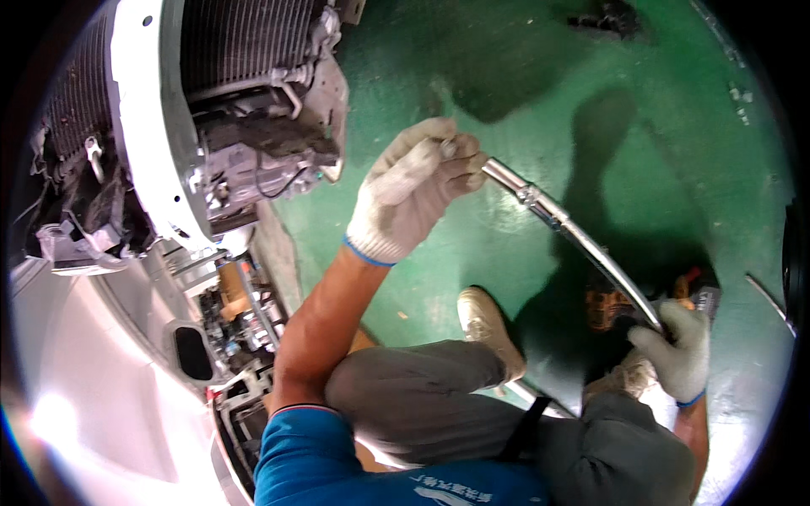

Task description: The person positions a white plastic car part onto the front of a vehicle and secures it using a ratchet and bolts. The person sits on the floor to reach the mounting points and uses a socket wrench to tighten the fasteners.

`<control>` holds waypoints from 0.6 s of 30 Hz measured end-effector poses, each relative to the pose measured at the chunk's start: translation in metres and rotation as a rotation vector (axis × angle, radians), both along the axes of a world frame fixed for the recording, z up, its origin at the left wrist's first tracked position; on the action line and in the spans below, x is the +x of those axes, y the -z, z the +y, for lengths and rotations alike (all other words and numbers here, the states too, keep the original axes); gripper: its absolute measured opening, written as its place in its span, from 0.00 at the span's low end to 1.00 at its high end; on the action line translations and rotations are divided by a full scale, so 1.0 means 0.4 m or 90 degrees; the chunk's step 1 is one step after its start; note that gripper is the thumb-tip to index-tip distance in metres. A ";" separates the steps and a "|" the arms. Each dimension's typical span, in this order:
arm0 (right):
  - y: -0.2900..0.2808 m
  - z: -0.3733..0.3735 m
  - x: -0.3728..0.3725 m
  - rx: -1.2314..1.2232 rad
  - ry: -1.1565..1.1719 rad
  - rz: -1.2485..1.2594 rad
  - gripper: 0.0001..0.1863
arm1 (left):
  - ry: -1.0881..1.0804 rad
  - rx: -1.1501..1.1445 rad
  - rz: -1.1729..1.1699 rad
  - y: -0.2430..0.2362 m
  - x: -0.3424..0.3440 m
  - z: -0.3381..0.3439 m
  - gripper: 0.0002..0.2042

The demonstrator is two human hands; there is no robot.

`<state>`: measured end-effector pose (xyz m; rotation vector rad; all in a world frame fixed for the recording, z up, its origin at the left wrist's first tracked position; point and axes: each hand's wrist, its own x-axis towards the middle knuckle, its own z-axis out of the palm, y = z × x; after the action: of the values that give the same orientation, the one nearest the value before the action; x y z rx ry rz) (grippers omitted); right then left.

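My left hand [405, 190], in a white knit glove with a blue cuff, is raised over the floor. Its thumb and fingers pinch a small metal piece [447, 149], perhaps a bolt or nut, mostly covered by the glove. In my right hand [682, 350], gloved the same way, is the lower end of a long chrome socket wrench [591, 246]. The wrench slants up and left, and its socket [504, 174] comes right beside the left fingertips. Whether socket and fingers touch I cannot tell.
At the left stands a car's opened front end, with a white crossbeam [145, 110] and radiator [245, 42]. An orange and black power tool [604, 305] lies near my right hand. A metal rod [769, 302] and a dark part [612, 21] lie on the green floor [405, 59].
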<state>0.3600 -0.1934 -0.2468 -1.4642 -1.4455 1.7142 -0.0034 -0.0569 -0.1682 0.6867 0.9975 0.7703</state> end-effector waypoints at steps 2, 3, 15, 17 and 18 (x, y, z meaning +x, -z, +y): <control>-0.009 0.010 -0.009 0.008 0.020 0.003 0.07 | 0.007 0.008 -0.032 0.001 -0.005 0.001 0.18; -0.019 0.016 -0.008 -0.008 0.026 0.001 0.07 | 0.003 0.006 -0.040 0.007 -0.005 0.003 0.17; -0.041 0.026 -0.023 0.008 -0.015 -0.001 0.08 | -0.007 0.034 -0.058 -0.021 0.027 -0.030 0.16; -0.045 0.027 -0.026 -0.151 -0.012 0.062 0.07 | -0.023 0.031 -0.062 -0.024 0.019 -0.038 0.16; -0.057 0.035 -0.036 -0.197 -0.012 0.082 0.06 | -0.032 0.034 -0.060 -0.031 0.013 -0.043 0.16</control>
<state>0.3457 -0.1796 -0.2242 -1.4620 -1.1709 2.0755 0.0017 -0.0740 -0.1559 0.6677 0.9139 0.8680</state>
